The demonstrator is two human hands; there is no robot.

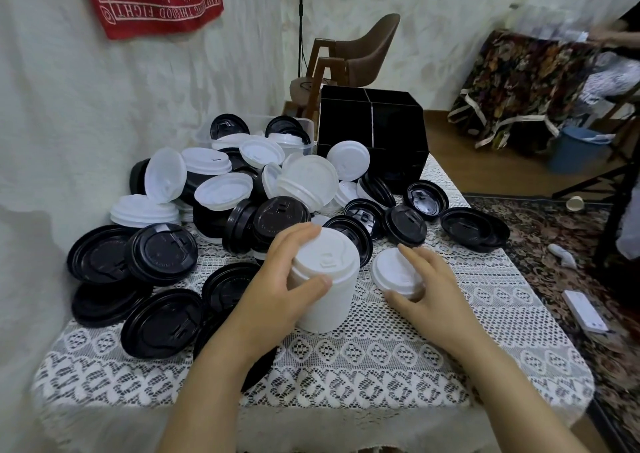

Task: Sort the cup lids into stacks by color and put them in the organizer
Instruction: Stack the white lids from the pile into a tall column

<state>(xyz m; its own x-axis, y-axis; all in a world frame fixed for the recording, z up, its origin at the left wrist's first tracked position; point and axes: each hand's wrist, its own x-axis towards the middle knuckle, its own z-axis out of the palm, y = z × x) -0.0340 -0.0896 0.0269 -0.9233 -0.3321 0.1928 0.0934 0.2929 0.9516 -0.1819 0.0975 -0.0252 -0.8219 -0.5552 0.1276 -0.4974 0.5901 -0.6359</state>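
A tall stack of white lids [327, 279] stands on the lace-covered table [381, 359] in front of me. My left hand [277, 283] grips its upper part, fingers over the top and thumb on the side. Just to its right lies a single white lid [393, 272]; my right hand [429, 286] holds it with fingers curled over its far edge and thumb at its near edge. A jumbled pile of black and white lids [242, 189] fills the table's middle and left. The black organizer [372, 130] with divided compartments stands at the far end.
A clear plastic tub [263, 130] holding lids sits left of the organizer. Loose black lids [474, 229] lie near the table's right edge. A brown chair [363, 54] stands behind the table. A patterned rug, a white box [585, 310] and a paper cup [575, 203] lie on the floor at right.
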